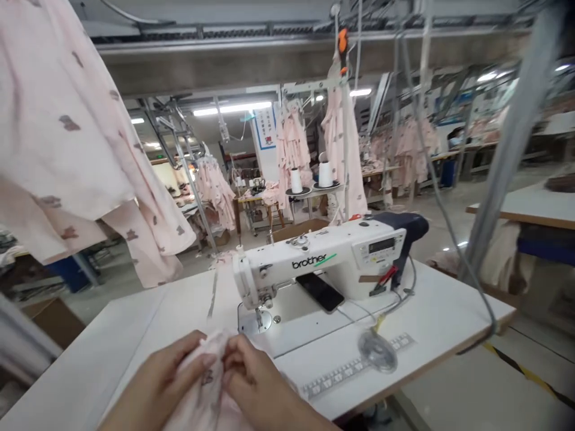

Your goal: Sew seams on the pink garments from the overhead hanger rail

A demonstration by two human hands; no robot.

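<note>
Both my hands pinch a piece of pale pink printed fabric (211,383) at the near edge of the white sewing table (135,335). My left hand (166,380) grips its left side with fingers closed. My right hand (254,374) holds the right side, fingers curled on the cloth. The fabric sits just in front of the needle plate (256,320) of a white Brother sewing machine (323,260).
A black phone (320,291) leans against the machine. A ruler strip (354,368) and a clear round disc (377,350) lie near the table's front edge. Pink garments (67,143) hang at upper left and further back. Two thread cones (309,176) stand behind. Another table (534,206) is at right.
</note>
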